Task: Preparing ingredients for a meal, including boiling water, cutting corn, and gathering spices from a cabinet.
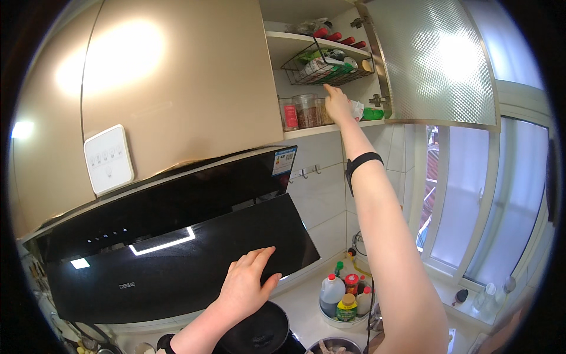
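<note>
My right hand (pixel 337 105) reaches up into an open wall cabinet, index finger stretched out just beneath a black wire basket (pixel 316 79). I see nothing held in it, though its palm side is partly hidden. The basket hangs under a shelf and holds packets and a can. Below, behind and left of that hand, stand clear jars (pixel 307 113) with dark grains. A white packet (pixel 356 109) and a green packet (pixel 372 114) lie to its right. My left hand (pixel 247 278) is empty, thumb apart, in front of the black range hood (pixel 177 265) and above a black frying pan (pixel 256 332).
The cabinet's textured glass door (pixel 433 66) stands open at the right, beside a window (pixel 464 199). On the counter, a round tray (pixel 342 322) holds several bottles and jars. A metal bowl (pixel 336 341) of food sits at the bottom edge. Hooks (pixel 305 172) line the tiled wall.
</note>
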The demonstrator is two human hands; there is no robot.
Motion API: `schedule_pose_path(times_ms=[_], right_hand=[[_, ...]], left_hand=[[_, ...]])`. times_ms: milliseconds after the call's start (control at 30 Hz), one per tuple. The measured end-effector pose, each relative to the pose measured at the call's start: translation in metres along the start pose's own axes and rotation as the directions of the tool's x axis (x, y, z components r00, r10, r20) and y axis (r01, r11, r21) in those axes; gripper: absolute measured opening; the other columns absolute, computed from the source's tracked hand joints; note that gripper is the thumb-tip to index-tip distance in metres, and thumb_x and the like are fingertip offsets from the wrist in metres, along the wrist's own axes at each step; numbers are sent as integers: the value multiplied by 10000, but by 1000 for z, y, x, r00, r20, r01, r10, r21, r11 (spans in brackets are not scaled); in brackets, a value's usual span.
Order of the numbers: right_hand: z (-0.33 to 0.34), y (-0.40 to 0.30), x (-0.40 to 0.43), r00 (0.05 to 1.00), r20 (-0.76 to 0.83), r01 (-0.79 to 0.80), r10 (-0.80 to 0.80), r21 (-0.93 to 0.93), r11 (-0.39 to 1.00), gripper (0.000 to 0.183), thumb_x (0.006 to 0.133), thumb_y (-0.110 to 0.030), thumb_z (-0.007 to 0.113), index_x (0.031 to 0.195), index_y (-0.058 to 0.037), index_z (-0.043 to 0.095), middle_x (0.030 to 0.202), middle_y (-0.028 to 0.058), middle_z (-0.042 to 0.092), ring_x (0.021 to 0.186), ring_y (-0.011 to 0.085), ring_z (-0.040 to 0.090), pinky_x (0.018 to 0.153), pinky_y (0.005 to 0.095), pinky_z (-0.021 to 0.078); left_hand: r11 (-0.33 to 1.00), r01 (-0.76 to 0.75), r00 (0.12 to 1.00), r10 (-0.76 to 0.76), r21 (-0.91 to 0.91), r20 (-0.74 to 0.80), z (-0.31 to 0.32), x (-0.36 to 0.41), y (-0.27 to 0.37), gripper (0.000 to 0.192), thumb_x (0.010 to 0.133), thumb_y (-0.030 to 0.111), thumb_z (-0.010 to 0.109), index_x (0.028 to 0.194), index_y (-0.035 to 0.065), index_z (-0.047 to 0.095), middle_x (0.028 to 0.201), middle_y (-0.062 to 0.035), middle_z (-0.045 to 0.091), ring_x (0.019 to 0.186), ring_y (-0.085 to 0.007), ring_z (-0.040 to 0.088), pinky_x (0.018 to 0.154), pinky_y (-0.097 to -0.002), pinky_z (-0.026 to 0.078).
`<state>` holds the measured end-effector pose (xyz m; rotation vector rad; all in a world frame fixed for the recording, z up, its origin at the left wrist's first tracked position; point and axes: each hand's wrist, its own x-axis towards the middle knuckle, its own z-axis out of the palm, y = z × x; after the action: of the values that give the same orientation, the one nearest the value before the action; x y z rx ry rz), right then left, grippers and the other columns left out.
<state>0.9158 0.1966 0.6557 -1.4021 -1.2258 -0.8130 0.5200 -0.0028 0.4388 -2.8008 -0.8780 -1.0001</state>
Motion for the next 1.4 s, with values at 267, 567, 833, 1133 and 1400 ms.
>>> schedule_pose_path(times_ms=[267, 567, 833, 1133, 1400], right_hand=[[15, -86, -14, 983, -19, 173, -184, 446, 878, 555, 792, -409, 576, 1282, -160, 501, 1326, 153, 438, 1285, 334, 331, 1047, 508, 238], [-15, -87, -45, 984, -25, 154, -176, 619, 770, 494, 662, -360, 758, 966, -59, 512, 1138, 142, 555, 1125, 338, 496, 915, 411, 401], [-5, -85, -43, 979, -95, 201, -180, 590, 782, 500, 690, -320, 741, 1026, -39, 498, 1268, 205, 469, 1162, 337, 465, 918, 379, 408], [-7, -113, -33, 970, 0, 233, -242, 271, 934, 492, 697, -297, 708, 1066, -34, 516, 1159, 188, 481, 1097, 351, 466, 923, 401, 410], [-9, -112, -46, 996, -81, 72, -25, 655, 753, 724, 692, -352, 740, 1272, -72, 408, 1189, 182, 477, 1031, 339, 512, 873, 403, 440]], left_hand=[[999, 37, 999, -37, 33, -15, -1, -5, 0, 500, 816, 193, 637, 1249, 5, 472, 1205, -184, 521, 1080, -328, 525, 934, -384, 401], [997, 33, 999, -33, 63, 0, 0, -8, 3, 515, 808, 194, 643, 1256, 10, 469, 1230, -186, 501, 1103, -328, 508, 940, -393, 399], [998, 9, 1000, -11, 64, 24, 0, -8, 6, 531, 815, 216, 638, 1275, 24, 455, 1262, -175, 481, 1118, -335, 499, 946, -400, 402], [999, 42, 999, -42, -12, 16, -4, -21, 2, 529, 825, 203, 635, 1282, 20, 442, 1285, -171, 453, 1119, -321, 516, 892, -392, 467], [995, 34, 999, -34, -93, -4, -17, -40, 2, 512, 831, 166, 625, 1275, -5, 436, 1279, -183, 444, 1128, -299, 526, 729, -315, 549]])
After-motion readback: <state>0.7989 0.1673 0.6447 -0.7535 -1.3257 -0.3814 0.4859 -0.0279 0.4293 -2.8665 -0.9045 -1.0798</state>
